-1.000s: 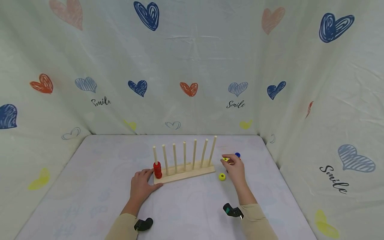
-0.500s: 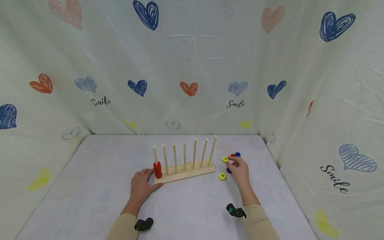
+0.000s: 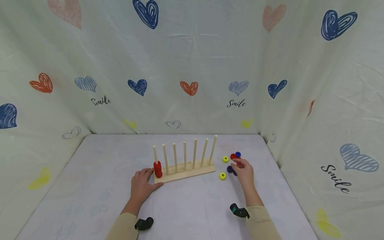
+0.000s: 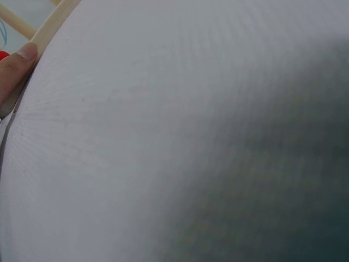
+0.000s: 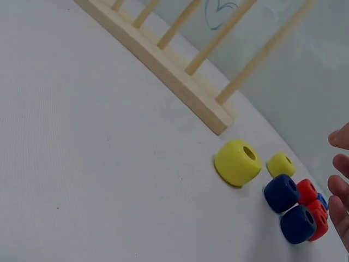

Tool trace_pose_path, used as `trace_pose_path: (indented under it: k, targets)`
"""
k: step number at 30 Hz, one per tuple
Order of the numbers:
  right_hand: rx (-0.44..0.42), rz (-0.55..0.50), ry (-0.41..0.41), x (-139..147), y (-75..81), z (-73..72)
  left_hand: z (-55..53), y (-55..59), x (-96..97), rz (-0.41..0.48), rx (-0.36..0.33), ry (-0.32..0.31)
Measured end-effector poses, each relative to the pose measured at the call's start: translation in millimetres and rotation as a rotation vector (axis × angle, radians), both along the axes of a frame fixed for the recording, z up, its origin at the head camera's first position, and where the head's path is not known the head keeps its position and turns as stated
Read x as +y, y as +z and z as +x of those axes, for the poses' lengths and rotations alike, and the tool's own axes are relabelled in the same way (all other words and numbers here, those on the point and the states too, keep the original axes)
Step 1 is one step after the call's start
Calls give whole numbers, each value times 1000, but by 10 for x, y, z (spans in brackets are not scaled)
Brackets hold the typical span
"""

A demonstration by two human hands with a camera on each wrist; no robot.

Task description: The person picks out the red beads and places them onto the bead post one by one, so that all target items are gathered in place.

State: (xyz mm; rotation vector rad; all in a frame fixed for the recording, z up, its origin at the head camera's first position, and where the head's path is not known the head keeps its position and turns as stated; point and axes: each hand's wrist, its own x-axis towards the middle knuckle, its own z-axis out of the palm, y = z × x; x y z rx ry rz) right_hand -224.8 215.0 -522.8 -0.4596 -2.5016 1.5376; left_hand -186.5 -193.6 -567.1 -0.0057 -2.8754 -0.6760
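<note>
At the left end of a wooden peg rack, my left hand grips the base, its thumb along the front edge. Red beads are stacked on the leftmost peg; the other pegs are bare. My right hand hovers at a cluster of loose beads, partly covering them in the head view. Red beads, a blue bead and dark blue beads lie close together there. Beside them sit two yellow beads. In the right wrist view, the fingers are bent with no bead visible among them.
A pale cloth covers the table. A curtain with printed hearts hangs behind it and along both sides. Black wrist devices stick out from both sleeves.
My right hand has moved right, off the farther yellow bead, which now lies uncovered on the table. More red and dark blue beads show. The left hand and rack have stayed put.
</note>
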Motion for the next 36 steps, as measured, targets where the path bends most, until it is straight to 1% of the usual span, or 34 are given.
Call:
trace_pose_path:
  k: [5, 11, 15, 20, 29, 36]
  targets:
    - [-24, -18, -7, 68, -51, 1, 7, -1, 1, 0, 2, 1]
    - [-26, -34, -25, 124, -110, 7, 18, -4, -5, -11, 16, -9]
    - [-27, -47, -47, 149, -144, 8, 12, -14, -9, -14, 23, -10]
    - [-38, -64, -79, 170, -173, 0, 2, -28, -15, -11, 12, -8]
    - [-47, -54, -115, 213, -229, -15, -3, -41, -18, -11, 27, -9]
    - [-47, -43, -136, 246, -290, -54, -4, -28, -14, -5, 15, -11]
